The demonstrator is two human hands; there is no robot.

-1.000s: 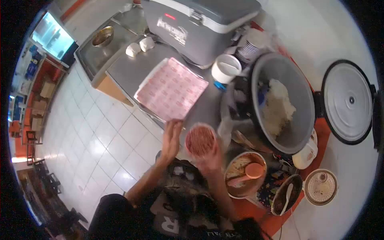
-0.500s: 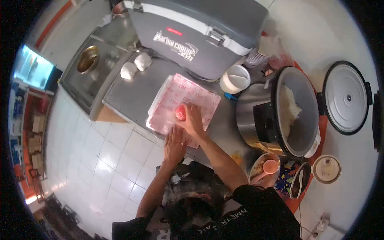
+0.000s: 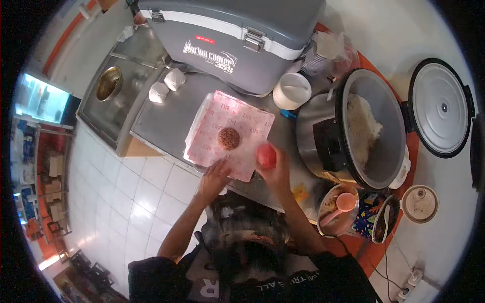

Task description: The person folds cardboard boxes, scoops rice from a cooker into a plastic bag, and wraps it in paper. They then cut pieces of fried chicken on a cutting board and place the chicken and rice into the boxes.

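My right hand (image 3: 273,171) grips a small red cup (image 3: 265,155), smeared by motion, just off the right edge of the paper. A round brown, grainy mound of food (image 3: 229,138) sits near the middle of the pink printed wrapping paper (image 3: 247,121). Near the paper's front edge, my left hand (image 3: 216,178) rests with its fingers stretched out on it. Under the paper's left side shows the whitish edge of a stack or tray (image 3: 198,126). Whatever is inside the cup is hidden.
A grey cooler box (image 3: 227,45) stands behind the paper. On the right is an open rice cooker (image 3: 323,136) with rice inside. A white round container (image 3: 292,91), two white bundles (image 3: 166,86), and a bowl with a pink ladle (image 3: 345,202) surround the work surface.
My right hand has lifted the red cup off the paper and moved it right and toward me. The brown mound is now exposed. My left hand stays at the paper's front edge.
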